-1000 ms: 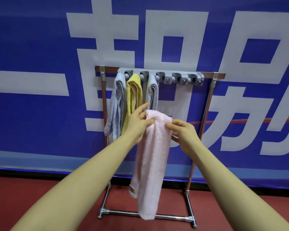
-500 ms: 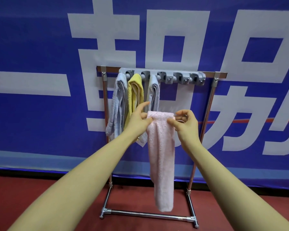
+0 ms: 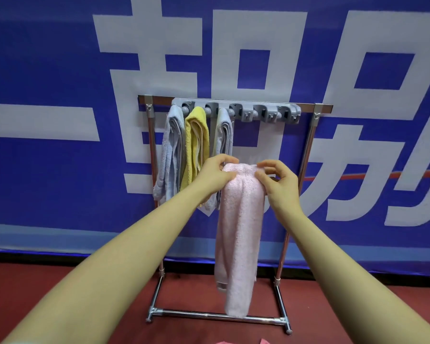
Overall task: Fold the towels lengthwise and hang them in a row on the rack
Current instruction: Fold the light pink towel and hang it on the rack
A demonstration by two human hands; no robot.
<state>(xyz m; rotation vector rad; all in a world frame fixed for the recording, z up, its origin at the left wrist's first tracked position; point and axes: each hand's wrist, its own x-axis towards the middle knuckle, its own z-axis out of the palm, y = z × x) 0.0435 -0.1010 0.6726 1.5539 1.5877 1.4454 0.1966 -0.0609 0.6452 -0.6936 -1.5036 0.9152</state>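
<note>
- Banner: blue with large white characters, fills the wall behind everything; its lower edge meets the red floor.
- Rack: chrome frame standing on the floor just before the banner, left post at the far left of the group, top bar spanning to the right post.
- Clip strip: grey, fixed along the top bar; the left slots carry towels, the slots to the right of them show bare.
- Pale blue towel: folded narrow, hangs from the leftmost slot, touching the left post side.
- Yellow towel: folded, hangs just beside the blue one, edges touching.
- Grey towel: folded, hangs in the third slot; its lower part is hidden behind the left hand.
- Left hand: fingers curled, pinching the top left edge of the pink towel.
- Pink towel: folded lengthwise into a narrow strip, held up in front of the rack below the clip strip, not on any slot; its tail hangs free to near the bottom bar.
- Right hand: thumb and fingers curled, pinching the top right edge of the pink towel.
- Open room: bare banner shows through the rack frame between the pink towel and the right post.
</note>
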